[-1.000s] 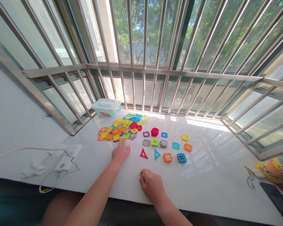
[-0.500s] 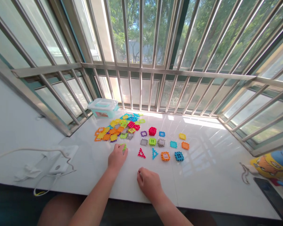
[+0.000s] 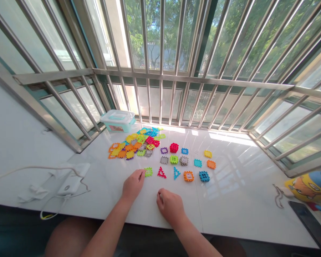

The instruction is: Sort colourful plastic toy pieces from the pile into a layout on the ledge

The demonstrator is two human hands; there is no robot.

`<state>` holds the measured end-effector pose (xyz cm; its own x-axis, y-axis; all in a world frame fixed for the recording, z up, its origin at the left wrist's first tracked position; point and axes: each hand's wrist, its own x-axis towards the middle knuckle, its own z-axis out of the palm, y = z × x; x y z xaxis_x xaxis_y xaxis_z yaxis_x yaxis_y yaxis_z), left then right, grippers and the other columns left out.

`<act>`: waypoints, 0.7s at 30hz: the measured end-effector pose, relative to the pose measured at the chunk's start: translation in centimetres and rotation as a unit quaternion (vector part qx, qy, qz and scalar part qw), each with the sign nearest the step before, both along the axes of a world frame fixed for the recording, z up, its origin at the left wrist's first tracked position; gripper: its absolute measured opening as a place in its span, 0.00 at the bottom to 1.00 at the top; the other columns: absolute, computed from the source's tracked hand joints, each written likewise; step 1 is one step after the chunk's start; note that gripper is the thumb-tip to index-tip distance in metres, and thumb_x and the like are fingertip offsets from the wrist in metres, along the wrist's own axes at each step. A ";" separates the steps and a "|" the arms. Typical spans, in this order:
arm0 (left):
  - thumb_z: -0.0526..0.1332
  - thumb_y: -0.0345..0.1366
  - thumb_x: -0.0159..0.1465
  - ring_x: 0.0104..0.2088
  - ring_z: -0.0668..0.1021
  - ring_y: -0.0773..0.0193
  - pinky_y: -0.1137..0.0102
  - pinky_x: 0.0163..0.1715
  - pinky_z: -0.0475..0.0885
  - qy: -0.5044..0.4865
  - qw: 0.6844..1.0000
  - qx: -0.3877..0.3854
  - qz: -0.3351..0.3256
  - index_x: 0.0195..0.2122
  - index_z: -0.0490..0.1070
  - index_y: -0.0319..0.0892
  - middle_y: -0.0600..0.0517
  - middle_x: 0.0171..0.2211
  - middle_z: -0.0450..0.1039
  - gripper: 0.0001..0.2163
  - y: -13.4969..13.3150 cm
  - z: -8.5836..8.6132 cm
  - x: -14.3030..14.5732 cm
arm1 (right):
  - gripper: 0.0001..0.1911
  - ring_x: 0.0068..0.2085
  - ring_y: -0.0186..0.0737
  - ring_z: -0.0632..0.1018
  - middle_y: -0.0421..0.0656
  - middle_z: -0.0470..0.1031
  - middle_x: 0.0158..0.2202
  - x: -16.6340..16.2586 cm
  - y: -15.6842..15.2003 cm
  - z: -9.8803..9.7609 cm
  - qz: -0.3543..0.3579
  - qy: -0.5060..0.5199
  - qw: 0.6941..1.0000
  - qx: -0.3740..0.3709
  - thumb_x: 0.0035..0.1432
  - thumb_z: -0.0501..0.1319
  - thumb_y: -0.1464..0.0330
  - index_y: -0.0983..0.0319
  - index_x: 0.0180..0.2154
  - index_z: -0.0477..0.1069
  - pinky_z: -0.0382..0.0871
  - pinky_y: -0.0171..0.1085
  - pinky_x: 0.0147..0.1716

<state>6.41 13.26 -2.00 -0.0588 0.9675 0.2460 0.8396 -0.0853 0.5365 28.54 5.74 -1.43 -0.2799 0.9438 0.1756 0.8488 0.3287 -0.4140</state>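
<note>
Green tile [image 3: 148, 172], square, lies flat on the white sill [image 3: 230, 185]. It sits at the left end of a row with the red triangle [image 3: 162, 173], blue triangle [image 3: 176, 173], orange square [image 3: 188, 176] and blue square [image 3: 204, 176].

Left hand [image 3: 133, 185]: palm down just beside the green tile, fingers drawn close together. The fingertips [image 3: 142, 174] are at the tile's left edge. Cannot tell whether they pinch it or only touch it.

Right hand [image 3: 170, 206]: nearer the front edge of the sill, curled into a loose fist, back of the hand up. Nothing shows inside it. It is apart from every tile.

Behind the row lie two shorter rows of single tiles in mixed colours. Further back and to the left lies a loose heap of tiles [image 3: 133, 146], mostly yellow, orange and blue. A lidded plastic box [image 3: 117, 120] stands behind the heap, near the window bars [image 3: 160, 82].

A white power strip [image 3: 69, 182] with its cable lies on the sill, well to the left of the left hand.
</note>
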 end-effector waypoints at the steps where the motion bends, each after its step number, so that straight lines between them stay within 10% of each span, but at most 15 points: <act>1: 0.52 0.42 0.74 0.41 0.80 0.62 0.69 0.40 0.71 -0.006 1.000 0.002 0.008 0.50 0.76 0.49 0.51 0.45 0.78 0.13 0.0 -0.1 -0.1 | 0.06 0.33 0.36 0.79 0.38 0.79 0.33 0.0 0.0 0.0 0.000 0.000 1.000 -0.001 0.70 0.56 0.67 0.56 0.41 0.71 0.50 0.36 0.30; 8: 0.66 0.52 0.64 0.46 0.79 0.56 0.67 0.35 0.71 0.052 0.998 -0.029 0.018 0.61 0.69 0.49 0.47 0.55 0.73 0.26 0.6 -0.5 0.1 | 0.06 0.33 0.36 0.79 0.38 0.79 0.33 0.0 -0.1 0.1 0.001 0.001 1.000 -0.004 0.70 0.55 0.67 0.56 0.41 0.71 0.52 0.36 0.31; 15: 0.68 0.49 0.63 0.46 0.78 0.60 0.69 0.39 0.72 0.012 1.000 -0.003 -0.004 0.52 0.72 0.51 0.52 0.48 0.74 0.18 0.2 -0.3 0.1 | 0.06 0.33 0.36 0.79 0.38 0.79 0.33 0.0 -0.2 -0.1 0.000 0.005 1.000 -0.003 0.70 0.55 0.67 0.57 0.41 0.71 0.52 0.36 0.31; 21: 0.67 0.57 0.62 0.29 0.73 0.67 0.69 0.34 0.71 -0.050 0.997 0.016 -0.048 0.50 0.74 0.48 0.53 0.42 0.72 0.22 -0.4 0.6 -0.2 | 0.08 0.29 0.36 0.77 0.36 0.76 0.28 0.3 0.2 0.2 -0.028 0.071 0.997 -0.020 0.70 0.56 0.63 0.56 0.46 0.72 0.55 0.34 0.31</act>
<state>6.21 12.86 -1.40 0.0082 0.9618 0.2738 0.7686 -0.1812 0.6135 28.88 5.97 -1.19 -0.2017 0.9645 0.1706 0.7978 0.2628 -0.5426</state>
